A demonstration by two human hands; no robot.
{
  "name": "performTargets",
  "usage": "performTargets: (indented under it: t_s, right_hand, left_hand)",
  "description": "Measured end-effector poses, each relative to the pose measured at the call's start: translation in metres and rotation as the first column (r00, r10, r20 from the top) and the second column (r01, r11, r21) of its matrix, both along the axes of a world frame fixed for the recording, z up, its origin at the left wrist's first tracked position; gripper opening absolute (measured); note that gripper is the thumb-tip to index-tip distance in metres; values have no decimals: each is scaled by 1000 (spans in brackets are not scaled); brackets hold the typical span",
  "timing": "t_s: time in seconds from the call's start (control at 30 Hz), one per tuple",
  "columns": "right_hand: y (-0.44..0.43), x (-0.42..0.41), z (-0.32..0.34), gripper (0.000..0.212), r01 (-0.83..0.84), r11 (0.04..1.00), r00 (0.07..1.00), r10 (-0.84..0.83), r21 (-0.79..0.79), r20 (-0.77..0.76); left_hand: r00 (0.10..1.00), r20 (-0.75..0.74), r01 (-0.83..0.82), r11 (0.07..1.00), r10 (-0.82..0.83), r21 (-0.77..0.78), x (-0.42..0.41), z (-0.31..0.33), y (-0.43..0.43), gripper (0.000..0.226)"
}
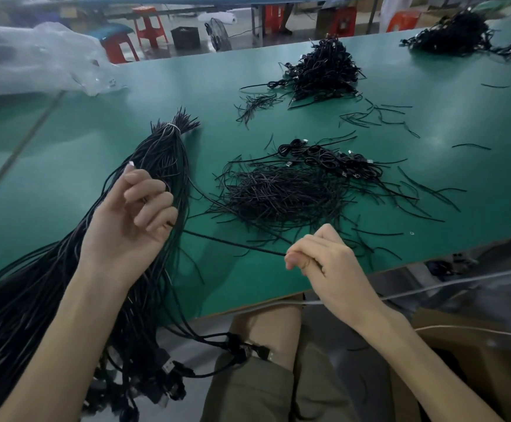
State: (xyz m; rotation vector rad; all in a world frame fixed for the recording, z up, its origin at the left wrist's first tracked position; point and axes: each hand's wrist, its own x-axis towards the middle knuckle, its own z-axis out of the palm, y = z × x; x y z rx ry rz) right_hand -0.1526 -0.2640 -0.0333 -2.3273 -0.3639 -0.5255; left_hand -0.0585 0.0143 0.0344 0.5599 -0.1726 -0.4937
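One thin black cable (233,242) stretches taut; straight.

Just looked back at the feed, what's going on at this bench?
A person seems to be drawing one black cable out of the big banded bundle lying on the green table. The left hand, over the bundle, has its fingers curled round the cable; the right hand pinches it near the table's front edge, so it runs straight between them. A loose pile of short ties and some coiled cables lie beyond, untouched.
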Motion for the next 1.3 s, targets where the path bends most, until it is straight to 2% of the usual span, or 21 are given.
performTargets:
  t_s: [0.1,0.13,0.17,0.2,0.23,0.27,0.3,0.33,0.4,0.43,0.47,0.53,0.57,0.67,0.8,0.93,1.13,1.3]
  right_hand:
    - [-4,1,-1,28,24,1000,998,-24,-6,-54]
    - [-6,2,0,29,29,999,995,-26,22,-92]
    - [-7,3,2,31,33,998,991,-24,62,-135]
    - [-9,4,5,33,40,993,983,-19,113,-180]
    - [-9,5,9,33,50,984,976,-12,169,-219]
    - [-8,7,14,33,57,973,971,-1,225,-241]
    - [-6,9,20,33,55,960,970,14,276,-241]
    - [-2,10,26,32,40,946,973,36,321,-226]
    - [9,12,38,32,-17,919,980,94,394,-176]
    - [15,12,43,32,-50,905,981,123,422,-147]
    - [21,12,47,33,-82,890,981,150,448,-119]
    - [33,11,53,33,-137,852,978,199,505,-70]
    - [39,11,54,33,-160,834,974,220,529,-53]
    - [51,11,53,32,-191,800,965,259,569,-41]
    - [56,11,49,33,-184,778,966,255,600,-34]
    - [59,9,43,34,-186,777,960,274,602,-57]
    - [59,9,39,33,-179,767,949,299,616,-98]
    - [61,4,39,35,-218,678,920,383,702,-84]
  left_hand:
    - [962,217,134,980,-164,146,-9,4,3,46]
    - [909,324,187,952,-261,242,-12,5,6,45]
    - [814,429,219,891,-392,397,-14,6,8,45]
    - [679,484,221,783,-552,582,-17,6,9,44]
    - [535,461,191,633,-708,750,-18,6,8,40]
    - [429,382,130,474,-819,871,-19,4,5,36]
    - [384,300,32,338,-873,941,-20,0,0,33]
    - [404,255,-90,240,-878,967,-21,-6,-7,31]
    - [545,266,-292,118,-795,949,-23,-21,-21,30]
    - [606,327,-341,135,-726,930,-25,-25,-27,31]
    - [634,419,-380,210,-649,901,-26,-27,-31,32]
    - [622,611,-444,422,-490,791,-25,-31,-36,34]
    - [623,652,-432,506,-431,747,-25,-34,-38,37]
    - [754,566,-244,659,-333,712,-30,-38,-48,46]
    - [826,487,-171,698,-282,695,-34,-39,-51,51]
    - [799,523,-158,737,-296,658,-37,-40,-53,49]
    - [837,515,-141,839,-183,526,-39,-35,-56,48]
    - [860,465,-18,899,-209,438,-37,-30,-50,50]
